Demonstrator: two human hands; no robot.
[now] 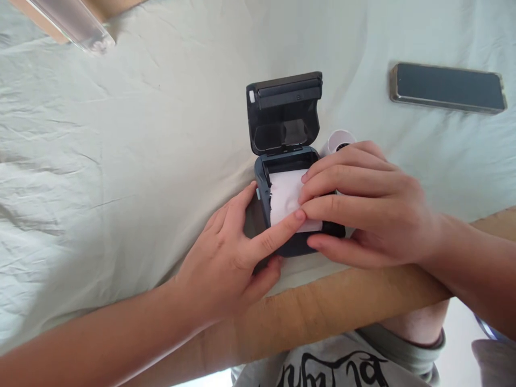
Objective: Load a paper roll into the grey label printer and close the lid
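A small black receipt printer lies on the cloth with its hinged lid standing up. Inside its bay sits a white paper roll. My left hand grips the printer's left side, thumb at the near edge, while the index finger stretches over the paper. From the right, my right hand rests its bent fingertips on the paper, its thumb by the printer's near right edge. That hand hides the right part of the printer.
A white cylinder stands just behind my right hand, partly covered. A dark phone lies at the upper right. A clear plastic piece is at the upper left. The table's wooden edge runs along the near side of the pale cloth.
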